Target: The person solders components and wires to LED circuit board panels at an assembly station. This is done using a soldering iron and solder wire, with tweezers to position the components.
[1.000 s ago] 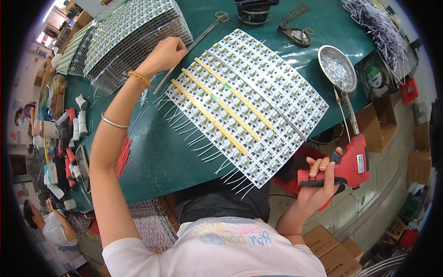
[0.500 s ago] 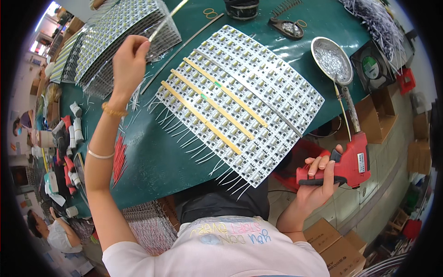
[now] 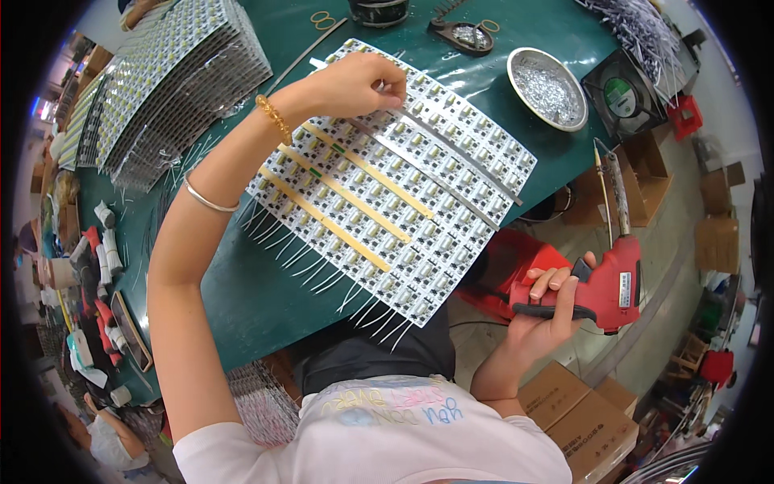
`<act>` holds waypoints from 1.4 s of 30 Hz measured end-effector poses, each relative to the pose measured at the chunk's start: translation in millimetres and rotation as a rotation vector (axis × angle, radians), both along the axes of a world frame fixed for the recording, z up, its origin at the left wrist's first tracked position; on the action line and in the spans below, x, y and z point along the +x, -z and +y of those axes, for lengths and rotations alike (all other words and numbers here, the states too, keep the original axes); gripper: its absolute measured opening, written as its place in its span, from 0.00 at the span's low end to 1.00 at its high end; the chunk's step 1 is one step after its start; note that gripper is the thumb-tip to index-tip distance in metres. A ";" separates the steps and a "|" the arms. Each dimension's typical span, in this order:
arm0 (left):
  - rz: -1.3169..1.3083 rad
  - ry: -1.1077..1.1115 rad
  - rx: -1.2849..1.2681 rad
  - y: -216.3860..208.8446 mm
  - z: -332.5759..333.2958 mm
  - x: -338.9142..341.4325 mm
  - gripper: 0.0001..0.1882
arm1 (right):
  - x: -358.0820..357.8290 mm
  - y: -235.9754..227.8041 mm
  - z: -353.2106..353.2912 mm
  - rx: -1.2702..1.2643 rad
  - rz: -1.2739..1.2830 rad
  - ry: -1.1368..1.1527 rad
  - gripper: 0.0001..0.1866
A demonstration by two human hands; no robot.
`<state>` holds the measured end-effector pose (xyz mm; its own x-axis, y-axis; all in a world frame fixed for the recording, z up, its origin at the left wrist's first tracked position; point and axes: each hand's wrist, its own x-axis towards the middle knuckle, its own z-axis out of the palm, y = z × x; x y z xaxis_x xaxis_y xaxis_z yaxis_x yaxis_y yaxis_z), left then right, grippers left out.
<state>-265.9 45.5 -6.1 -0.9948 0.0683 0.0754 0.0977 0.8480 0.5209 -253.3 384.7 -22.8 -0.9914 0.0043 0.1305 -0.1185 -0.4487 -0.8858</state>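
Observation:
A white panel of small circuit boards (image 3: 435, 282) lies on the green table, thin white wires (image 3: 322, 278) sticking out along its near left edge. Across it lie several yellow strips (image 3: 359, 204) and a grey metal strip (image 3: 439, 184). My left hand (image 3: 363, 85) is over the panel's far part, fingers pinched at the upper end of a second grey metal strip (image 3: 476, 164); the fingertips partly hide that end. My right hand (image 3: 552, 302) wraps round the handle of a red soldering gun (image 3: 617, 286), held off the table's right side with its tip pointing up.
A round metal bowl of silvery bits (image 3: 548, 89) stands at the right, beside a black fan (image 3: 622, 97). Stacked circuit panels (image 3: 181, 89) fill the far left. A soldering-iron stand (image 3: 468, 36) is at the back. Cardboard boxes (image 3: 580, 423) sit below right.
My left hand has come from the stacked panels to the right, bringing a strip onto the panel. The soldering gun's tip has moved away from the bowl. The whole view has shifted slightly.

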 end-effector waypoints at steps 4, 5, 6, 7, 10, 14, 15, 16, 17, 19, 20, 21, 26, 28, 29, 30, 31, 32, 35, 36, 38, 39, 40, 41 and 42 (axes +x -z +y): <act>-0.032 -0.003 -0.029 -2.2 11.5 1.9 0.05 | -5.6 3.1 -10.3 0.050 0.010 -0.010 0.22; -0.069 -0.046 -0.058 -3.7 15.3 2.9 0.05 | -7.4 3.7 -13.6 0.080 0.036 -0.007 0.22; -0.071 -0.044 -0.059 -3.3 16.4 3.4 0.05 | -10.1 5.1 -14.5 0.113 0.071 -0.025 0.22; -0.058 -0.084 -0.004 -3.0 16.9 5.0 0.05 | -13.1 7.2 -15.7 0.110 0.070 -0.028 0.22; 0.086 -0.110 -0.014 1.1 13.1 13.5 0.04 | -19.7 11.0 -21.2 0.118 0.156 -0.113 0.21; 0.367 -0.200 -0.272 4.8 -5.9 27.1 0.05 | -26.9 13.5 -24.2 0.118 0.201 -0.183 0.21; 0.367 -0.203 -0.276 9.1 -14.3 29.7 0.05 | -27.8 14.6 -24.4 0.111 0.213 -0.225 0.21; 0.364 -0.345 -0.211 11.0 -22.2 33.1 0.05 | -28.3 15.8 -25.4 0.102 0.224 -0.268 0.21; 0.361 -0.487 -0.145 12.6 -29.4 37.1 0.06 | -29.0 17.5 -25.8 0.097 0.225 -0.273 0.21; 0.292 -0.551 -0.079 13.8 -38.0 43.0 0.08 | -30.4 20.5 -26.1 0.127 0.258 -0.291 0.22; 0.222 -0.577 -0.048 13.5 -39.7 44.2 0.08 | -30.3 20.3 -26.2 0.125 0.260 -0.293 0.22; 0.151 -0.603 -0.017 13.4 -41.2 45.1 0.09 | -29.9 19.8 -26.1 0.112 0.234 -0.289 0.22; 0.183 -0.578 -0.046 14.0 -44.2 43.7 0.10 | -30.0 19.1 -26.3 0.110 0.209 -0.298 0.22; 0.171 -0.578 -0.023 14.3 -45.3 43.5 0.10 | -30.3 19.7 -25.7 0.094 0.215 -0.302 0.22; 0.172 -0.579 -0.024 14.5 -46.2 43.5 0.10 | -30.2 19.0 -26.3 0.094 0.217 -0.303 0.22; 0.176 -0.577 -0.011 14.7 -47.1 43.7 0.10 | -29.9 17.9 -27.1 0.078 0.203 -0.304 0.22; 0.179 -0.575 0.003 15.4 -47.9 43.8 0.10 | -29.7 17.3 -27.7 0.063 0.187 -0.305 0.22; 0.179 -0.575 0.002 15.9 -48.8 44.2 0.10 | -29.8 17.0 -28.5 0.063 0.187 -0.305 0.22; 0.171 -0.592 0.038 17.3 -51.5 45.6 0.11 | -30.5 17.2 -30.4 0.086 0.189 -0.318 0.22; 0.182 -0.589 0.028 17.6 -52.1 45.5 0.11 | -30.6 17.6 -30.5 0.090 0.193 -0.313 0.21; 0.192 -0.584 0.017 18.1 -52.1 45.9 0.11 | -30.7 18.4 -30.2 0.093 0.195 -0.307 0.21; 0.204 -0.589 0.010 18.4 -52.0 45.9 0.11 | -31.0 18.9 -30.4 0.081 0.200 -0.309 0.21; 0.217 -0.589 0.005 19.3 -51.5 44.7 0.11 | -31.0 18.8 -29.8 0.072 0.204 -0.307 0.21; 0.215 -0.581 0.009 19.6 -51.2 44.4 0.11 | -30.8 18.1 -30.2 0.076 0.203 -0.299 0.21; 0.218 -0.592 -0.005 19.3 -51.0 45.2 0.11 | -30.3 17.1 -31.5 0.073 0.194 -0.294 0.21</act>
<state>-220.7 -5.4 -25.4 -0.8263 -0.4880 0.2814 -0.2852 0.7932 0.5381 -283.6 353.1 -39.9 -0.9059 -0.2933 0.3055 -0.1627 -0.4249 -0.8905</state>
